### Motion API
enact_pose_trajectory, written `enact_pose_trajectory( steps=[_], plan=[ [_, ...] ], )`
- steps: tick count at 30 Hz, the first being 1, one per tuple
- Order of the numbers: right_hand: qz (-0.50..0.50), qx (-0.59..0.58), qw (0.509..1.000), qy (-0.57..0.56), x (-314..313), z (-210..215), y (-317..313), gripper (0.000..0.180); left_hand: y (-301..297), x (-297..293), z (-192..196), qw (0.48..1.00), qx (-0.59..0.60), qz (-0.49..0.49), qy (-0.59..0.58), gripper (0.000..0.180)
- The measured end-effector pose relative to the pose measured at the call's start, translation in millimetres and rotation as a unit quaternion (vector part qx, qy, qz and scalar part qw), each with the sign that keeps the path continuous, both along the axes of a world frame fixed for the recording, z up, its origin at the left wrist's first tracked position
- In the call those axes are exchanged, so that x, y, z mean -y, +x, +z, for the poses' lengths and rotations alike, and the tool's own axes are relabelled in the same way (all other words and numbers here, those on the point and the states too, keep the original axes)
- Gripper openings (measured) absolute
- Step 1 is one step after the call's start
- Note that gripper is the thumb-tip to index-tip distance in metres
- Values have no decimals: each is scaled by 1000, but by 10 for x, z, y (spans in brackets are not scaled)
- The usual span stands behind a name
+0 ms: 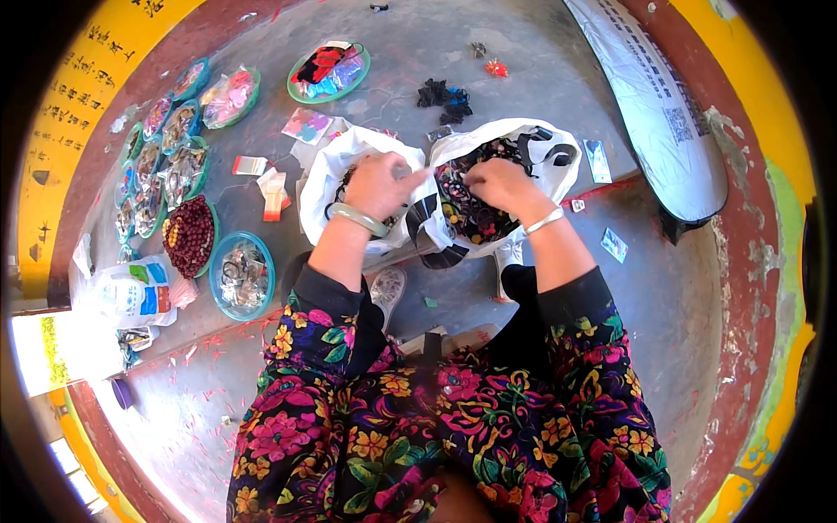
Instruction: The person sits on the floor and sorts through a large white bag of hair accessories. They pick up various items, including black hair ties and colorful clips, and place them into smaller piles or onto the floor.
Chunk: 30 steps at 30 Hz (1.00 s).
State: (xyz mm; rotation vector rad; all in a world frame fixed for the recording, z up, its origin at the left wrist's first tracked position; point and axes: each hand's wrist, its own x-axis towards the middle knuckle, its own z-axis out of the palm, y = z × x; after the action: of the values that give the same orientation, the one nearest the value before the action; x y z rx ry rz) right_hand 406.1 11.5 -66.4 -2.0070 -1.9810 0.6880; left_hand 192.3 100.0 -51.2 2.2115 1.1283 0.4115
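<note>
Two white bags stand side by side on the floor in front of me. Over the mouth of the left bag (318,187) is my left hand (379,185), thumb stretched toward the other bag and fingers apart, with nothing visible in it. The right bag (558,166) has black straps and holds a dark, mixed heap of small accessories (466,205) with coloured bits. My right hand (506,187) reaches into that heap, fingers bent together at its surface; what they pinch is too small to make out. Most of the left bag's contents are hidden behind my left hand.
Baskets of small packaged goods cluster at the left, near a blue basket (270,277) and dark red beads (189,235). A green-rimmed basket (366,77) sits farther off. Black bands (445,98) and cards (598,161) lie on the floor. A long silver cover (671,131) is at right.
</note>
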Motion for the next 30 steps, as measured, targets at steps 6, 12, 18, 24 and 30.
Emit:
enact_pose_trajectory(
  steps=[6,12,18,24,30],
  plan=[
    [148,23,986,-69,-198,-624,-261,17,171,135,-119,988,-130,-76,22,34],
    [88,83,969,-217,-257,-922,-225,26,152,77,-182,988,-107,-102,53,32],
    [16,191,954,-231,-46,-761,-34,25,100,87,-172,984,-117,-126,51,31],
    [-124,313,917,-213,11,-227,77,26,55,89,-175,986,-107,-117,47,30],
    [85,171,978,-87,-237,-565,-363,18,117,124,-140,989,-78,-114,42,29]
  ],
)
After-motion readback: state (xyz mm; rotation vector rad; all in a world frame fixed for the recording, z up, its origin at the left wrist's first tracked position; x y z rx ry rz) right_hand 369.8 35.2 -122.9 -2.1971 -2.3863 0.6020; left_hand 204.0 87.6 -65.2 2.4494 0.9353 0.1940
